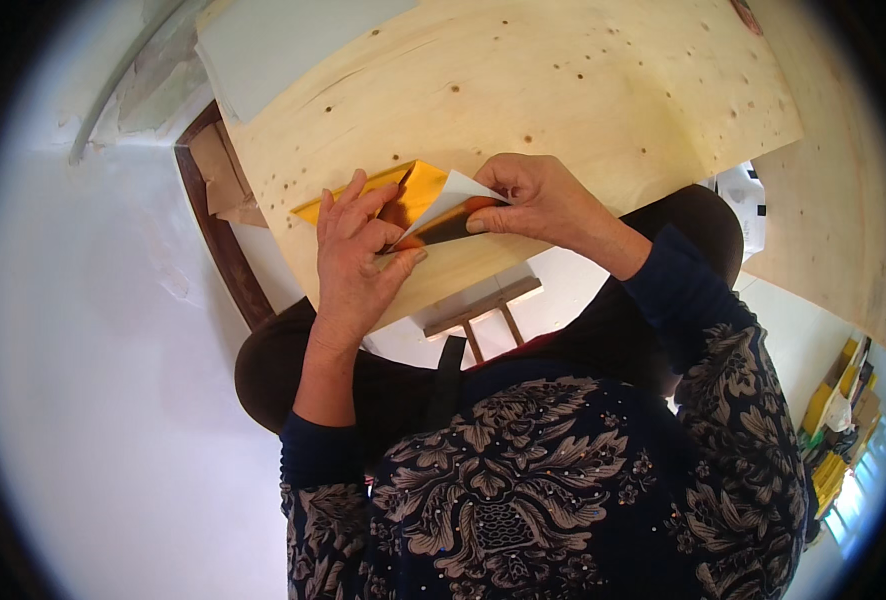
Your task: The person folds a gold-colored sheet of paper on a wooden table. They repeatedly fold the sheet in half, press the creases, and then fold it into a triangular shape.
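Observation:
Between my hands is a sheet of shiny gold foil paper [424, 190] with a white back, partly folded, above the near edge of a pale plywood board [563, 110]. My left hand [355, 245] is at the paper's left side, its thumb and forefinger pinching the lower fold while the other fingers lie over the gold face. On the right, my right hand [541, 200] pinches the paper's pointed right corner between thumb and fingers. A white flap stands up between the two hands, and a gold point sticks out left beyond my left fingers.
A grey-white sheet [293, 50] lies at the board's far left. Below the near edge, a small wooden frame [485, 308] shows between my knees. Brown cardboard [221, 175] is at the left, and yellow bundles [835, 470] lie on the floor at the lower right.

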A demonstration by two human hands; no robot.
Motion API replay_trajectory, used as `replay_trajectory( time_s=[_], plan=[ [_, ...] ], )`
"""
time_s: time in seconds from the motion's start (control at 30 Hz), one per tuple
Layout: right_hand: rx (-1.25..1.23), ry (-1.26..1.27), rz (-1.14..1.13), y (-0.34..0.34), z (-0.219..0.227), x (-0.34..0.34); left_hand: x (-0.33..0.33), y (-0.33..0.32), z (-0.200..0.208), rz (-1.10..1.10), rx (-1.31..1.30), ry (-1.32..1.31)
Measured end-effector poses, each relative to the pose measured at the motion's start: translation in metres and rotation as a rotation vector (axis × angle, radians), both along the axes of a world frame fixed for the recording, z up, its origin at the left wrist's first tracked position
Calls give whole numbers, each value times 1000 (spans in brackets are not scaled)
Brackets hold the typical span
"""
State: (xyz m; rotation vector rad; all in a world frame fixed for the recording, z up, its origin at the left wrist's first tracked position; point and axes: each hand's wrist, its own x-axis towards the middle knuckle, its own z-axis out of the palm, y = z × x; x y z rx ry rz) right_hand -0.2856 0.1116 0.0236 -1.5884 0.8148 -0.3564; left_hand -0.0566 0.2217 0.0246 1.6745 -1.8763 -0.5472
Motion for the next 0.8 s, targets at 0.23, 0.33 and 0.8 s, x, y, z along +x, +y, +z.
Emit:
replay_trajectory(
  time_s=[0.23,0.33,0.8],
  plan=[
    [5,-62,-64,5,1,7,2,-3,5,-36,7,-17],
    [-57,-25,-53,8,-3,9,-3,-10,12,92,-67,144],
    [-288,-4,38,10,-3,9,-31,-23,22,223,197,485]
  ],
)
